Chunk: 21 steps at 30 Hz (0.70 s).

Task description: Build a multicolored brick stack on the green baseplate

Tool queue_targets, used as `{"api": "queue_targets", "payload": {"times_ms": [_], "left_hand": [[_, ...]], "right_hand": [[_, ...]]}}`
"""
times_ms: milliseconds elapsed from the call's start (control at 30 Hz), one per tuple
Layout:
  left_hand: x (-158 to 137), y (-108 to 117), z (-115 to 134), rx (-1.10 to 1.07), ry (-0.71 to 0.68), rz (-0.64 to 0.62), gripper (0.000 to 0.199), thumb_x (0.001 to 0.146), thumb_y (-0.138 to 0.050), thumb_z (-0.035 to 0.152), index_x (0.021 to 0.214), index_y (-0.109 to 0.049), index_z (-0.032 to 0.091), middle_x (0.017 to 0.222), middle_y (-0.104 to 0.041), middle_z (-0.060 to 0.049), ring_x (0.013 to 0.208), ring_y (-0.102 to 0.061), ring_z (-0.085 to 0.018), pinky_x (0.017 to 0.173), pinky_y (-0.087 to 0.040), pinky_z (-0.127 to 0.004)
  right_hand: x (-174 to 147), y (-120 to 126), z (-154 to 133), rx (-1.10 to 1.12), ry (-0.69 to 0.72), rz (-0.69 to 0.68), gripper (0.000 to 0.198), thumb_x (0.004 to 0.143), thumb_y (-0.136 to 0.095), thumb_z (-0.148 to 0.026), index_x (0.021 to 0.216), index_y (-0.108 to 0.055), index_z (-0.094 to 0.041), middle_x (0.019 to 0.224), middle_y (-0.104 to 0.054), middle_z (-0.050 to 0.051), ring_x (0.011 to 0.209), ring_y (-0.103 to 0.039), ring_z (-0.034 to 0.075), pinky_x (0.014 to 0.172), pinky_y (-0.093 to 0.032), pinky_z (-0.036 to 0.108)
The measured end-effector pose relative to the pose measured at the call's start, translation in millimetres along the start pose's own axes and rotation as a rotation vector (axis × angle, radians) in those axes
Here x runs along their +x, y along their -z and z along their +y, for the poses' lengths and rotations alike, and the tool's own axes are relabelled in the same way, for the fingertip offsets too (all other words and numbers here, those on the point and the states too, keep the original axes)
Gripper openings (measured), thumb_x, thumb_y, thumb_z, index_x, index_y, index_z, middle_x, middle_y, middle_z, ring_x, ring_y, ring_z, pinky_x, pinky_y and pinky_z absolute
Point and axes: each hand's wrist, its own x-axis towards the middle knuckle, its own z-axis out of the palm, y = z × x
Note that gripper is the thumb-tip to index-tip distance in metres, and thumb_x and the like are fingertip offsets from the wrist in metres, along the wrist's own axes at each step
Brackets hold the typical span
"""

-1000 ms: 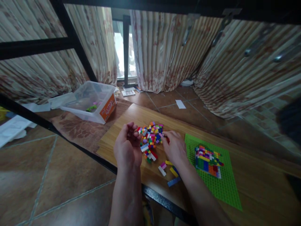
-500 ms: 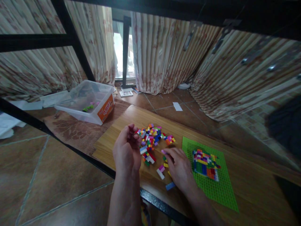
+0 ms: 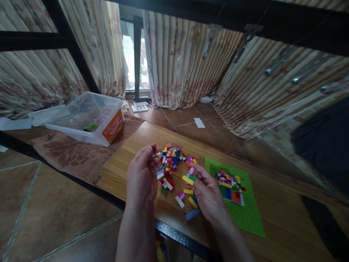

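My right hand grips a small cluster of toy bricks between thumb and fingers, with yellow, green, light blue and pink parts. My left hand is raised with its fingers curled in, beside the loose pile; whatever lies in its fingers, if anything, is too small to make out. Between the hands spreads a pile of mixed toy bricks. Nearer to me lie a white and pink piece, yellow bricks and a blue brick. To the right, a build of colourful bricks sits on a green baseplate.
A clear plastic box with an orange label and a few green and pink pieces stands at left on a brown cloth. The wooden table has a dark front edge. A dark flat object lies at right.
My right hand has lifted and turned, and the brick cluster in its fingers now shows. My left hand keeps its curled pose. The view has shifted slightly to the right.
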Motion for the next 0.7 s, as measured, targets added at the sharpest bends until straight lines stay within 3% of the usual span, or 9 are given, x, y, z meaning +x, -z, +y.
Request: {"api": "queue_targets", "payload": {"times_ms": [200,400,500,700], "left_hand": [[-9,-3,-10,0.425,0.06,-0.253,0.019,0.066,-0.079,0.027,0.08,-0.072,0.016,0.074,-0.067,-0.004,0.058,-0.058,-0.011,0.047,-0.043,-0.016],[-19,-8,-16,0.515,0.235,-0.6,0.012,0.074,-0.074,0.026,0.083,-0.073,0.018,0.07,-0.064,-0.004,0.059,-0.058,-0.013,0.05,-0.048,-0.02],[-21,-9,-17,0.47,0.277,-0.639,0.015,0.075,-0.073,0.023,0.089,-0.073,0.018,0.067,-0.063,-0.003,0.053,-0.055,-0.011,0.048,-0.047,-0.02],[-23,-13,-19,0.473,0.254,-0.651,0.012,0.073,-0.074,0.022,0.083,-0.073,0.017,0.067,-0.064,-0.003,0.054,-0.055,-0.01,0.049,-0.045,-0.018]], "right_hand": [[-1,-3,-10,-0.116,0.16,0.023,0.023,0.086,-0.06,-0.031,0.108,-0.062,-0.026,0.091,-0.066,0.003,0.078,-0.063,0.016,0.064,-0.055,0.029],[-5,-6,-34,-0.256,0.264,0.113,0.011,0.086,-0.061,-0.029,0.095,-0.064,-0.023,0.087,-0.067,0.002,0.079,-0.063,0.015,0.071,-0.053,0.028],[-8,-6,-40,-0.313,0.285,0.126,0.011,0.085,-0.061,-0.029,0.092,-0.064,-0.022,0.086,-0.067,0.003,0.081,-0.063,0.016,0.074,-0.053,0.029],[-10,5,-45,-0.389,0.265,0.105,0.012,0.085,-0.063,-0.03,0.093,-0.067,-0.023,0.088,-0.069,0.002,0.081,-0.063,0.016,0.075,-0.052,0.03]]}}
